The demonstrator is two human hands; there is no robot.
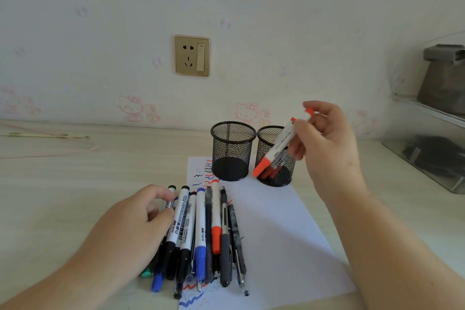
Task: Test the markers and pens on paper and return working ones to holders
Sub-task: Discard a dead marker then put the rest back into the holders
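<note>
Right hand pinches red marker, cap down, over right holder for return; left hand, fingers loosely curled, steadies pile before it.

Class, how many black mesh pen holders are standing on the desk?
2. The left holder stands on the paper's far end; the right holder stands beside it, partly behind the red marker in the right hand.

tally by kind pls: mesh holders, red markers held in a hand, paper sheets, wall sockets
Mesh holders: 2, the left holder and the right holder
Red marker held in the right hand: 1
Paper sheet: 1
Wall socket: 1
Total: 5
The pile of pens under the left hand overlaps too much to count.
</note>
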